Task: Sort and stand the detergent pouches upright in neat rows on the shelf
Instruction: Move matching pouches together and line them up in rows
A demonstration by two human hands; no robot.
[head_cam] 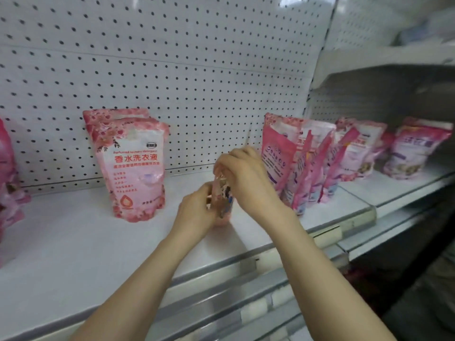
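Note:
A pink detergent pouch (222,200) stands edge-on in the middle of the white shelf (73,242), held between both hands. My left hand (197,212) grips its lower left side. My right hand (242,175) grips its top from above. To the left, pink floral pouches (133,166) stand upright one behind another against the pegboard. To the right, several pink and purple pouches (302,163) stand packed together and lean a little. The held pouch is mostly hidden by my hands.
More pouches (413,148) stand on the neighbouring shelf section at the right, under a dark upper shelf. Other pink pouches (9,183) sit at the far left edge. A white pegboard (172,57) backs the shelf. Price-label rails (246,267) run along the shelf front.

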